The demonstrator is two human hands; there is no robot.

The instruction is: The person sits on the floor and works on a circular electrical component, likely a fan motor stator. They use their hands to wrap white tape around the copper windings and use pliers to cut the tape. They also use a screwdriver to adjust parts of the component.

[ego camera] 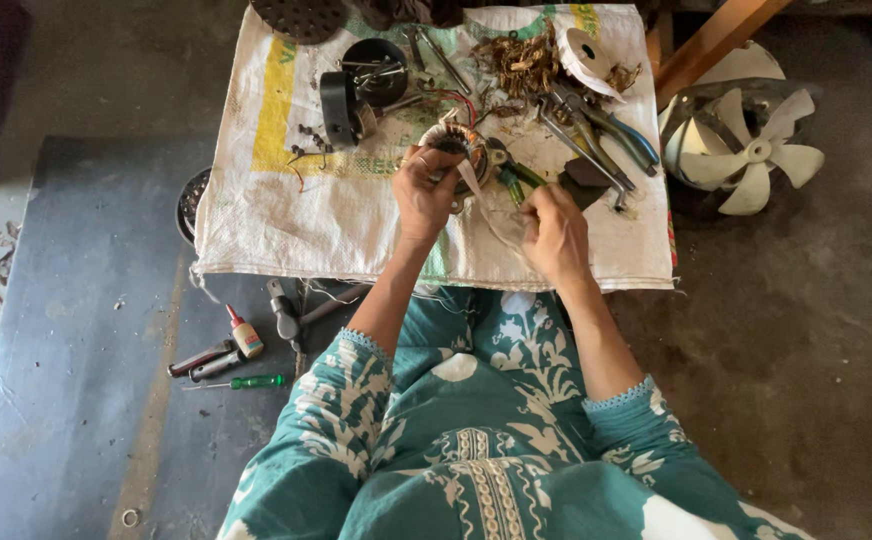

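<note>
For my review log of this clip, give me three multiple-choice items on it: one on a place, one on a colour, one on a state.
1. Where is the white fan blade?
A. on the cloth
B. on the floor right of the table
C. in the lap

2. The screwdriver on the floor has a handle that is:
A. green
B. red
C. blue

3. The left hand is:
A. resting on the floor
B. gripping the wound coil ring
C. holding a hammer

Answers: 1 B, it lies beside the table; 2 A, bright green; 3 B, fingers wrap the ring.
</note>
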